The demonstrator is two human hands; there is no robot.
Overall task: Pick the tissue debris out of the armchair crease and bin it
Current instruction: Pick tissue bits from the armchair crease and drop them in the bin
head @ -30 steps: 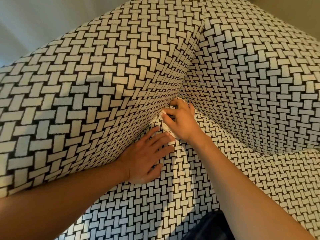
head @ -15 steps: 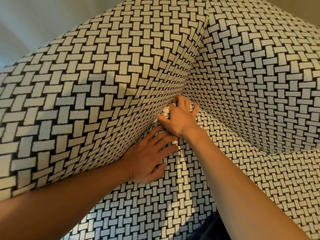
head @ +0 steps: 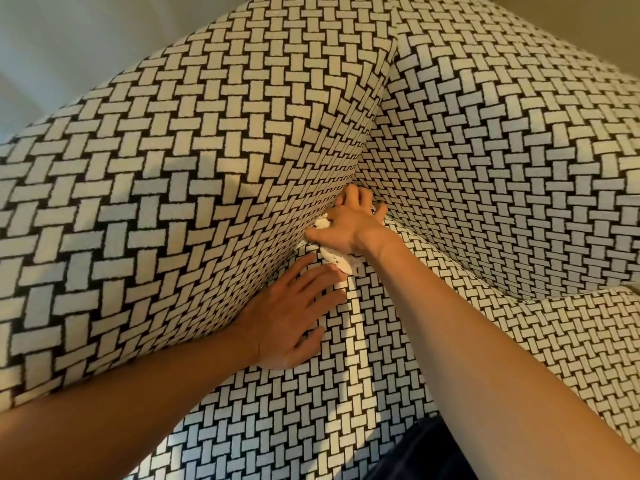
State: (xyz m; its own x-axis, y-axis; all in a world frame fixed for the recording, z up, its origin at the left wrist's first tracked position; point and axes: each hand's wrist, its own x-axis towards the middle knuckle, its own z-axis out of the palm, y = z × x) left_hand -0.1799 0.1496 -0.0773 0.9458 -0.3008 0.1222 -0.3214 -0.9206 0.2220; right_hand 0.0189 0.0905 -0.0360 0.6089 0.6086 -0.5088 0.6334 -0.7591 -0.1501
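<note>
Head view: tissue debris (head: pixel 341 262) is lying in the armchair (head: pixel 485 150) crease (head: pixel 277 276), where armrest (head: pixel 156 185) is meeting seat cushion (head: pixel 346 393), near the back corner. Right hand (head: pixel 349 228) is covering it, thumb lying across the wad, white bits showing either side of the thumb. Fingers are spreading toward the corner, tips partly hidden; cannot tell whether they are clamping the tissue. Left hand (head: pixel 294 313) is pressing flat on the cushion beside the crease, fingers straight, holding nothing, fingertips just beside the wad.
</note>
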